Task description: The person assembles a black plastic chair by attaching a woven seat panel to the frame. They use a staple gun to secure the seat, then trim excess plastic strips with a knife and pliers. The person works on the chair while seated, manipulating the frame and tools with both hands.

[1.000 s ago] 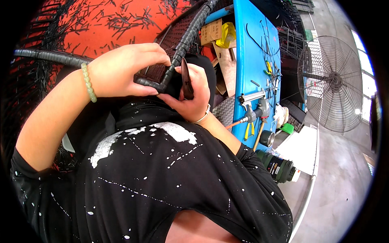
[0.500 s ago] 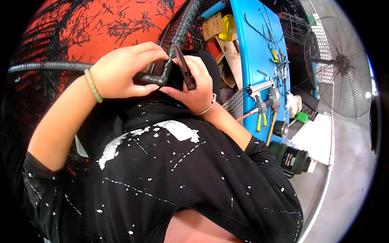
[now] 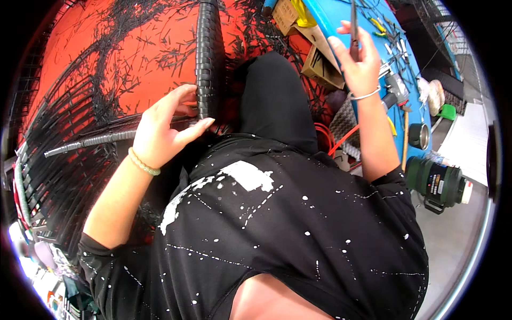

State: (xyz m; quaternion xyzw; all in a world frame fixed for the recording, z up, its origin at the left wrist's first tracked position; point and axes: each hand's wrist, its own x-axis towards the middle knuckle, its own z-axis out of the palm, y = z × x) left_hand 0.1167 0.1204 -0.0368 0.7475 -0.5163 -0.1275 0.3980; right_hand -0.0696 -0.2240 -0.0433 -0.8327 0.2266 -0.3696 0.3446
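A frame wrapped in woven black plastic strip [image 3: 207, 58] stands in front of me, with a second wrapped bar [image 3: 96, 141] running off to the left. My left hand [image 3: 160, 128] is at the corner where they meet, fingers bent beside the upright side and thumb stretched along the near end. My right hand [image 3: 360, 64] is raised over the blue tabletop [image 3: 320, 18] on the right. In it is a slender dark tool [image 3: 354, 29], pointing away from me; its kind is unclear. My black-clad knee [image 3: 277, 101] is beside the frame.
Black strip scraps litter the red surface [image 3: 133, 80]. Long loose strips [image 3: 64, 186] fan out at left. Cardboard [image 3: 320, 69] lies under the blue table, which bears yellow-handled pliers [image 3: 378, 26], a clamp-like metal tool [image 3: 396, 88] and a tape roll [image 3: 418, 136]. A dark green canister [image 3: 434, 181] is nearer me.
My right hand has left the frame corner and moved right, over the blue table, still with the dark tool. My left hand stays at the frame, which now stands more upright in view.
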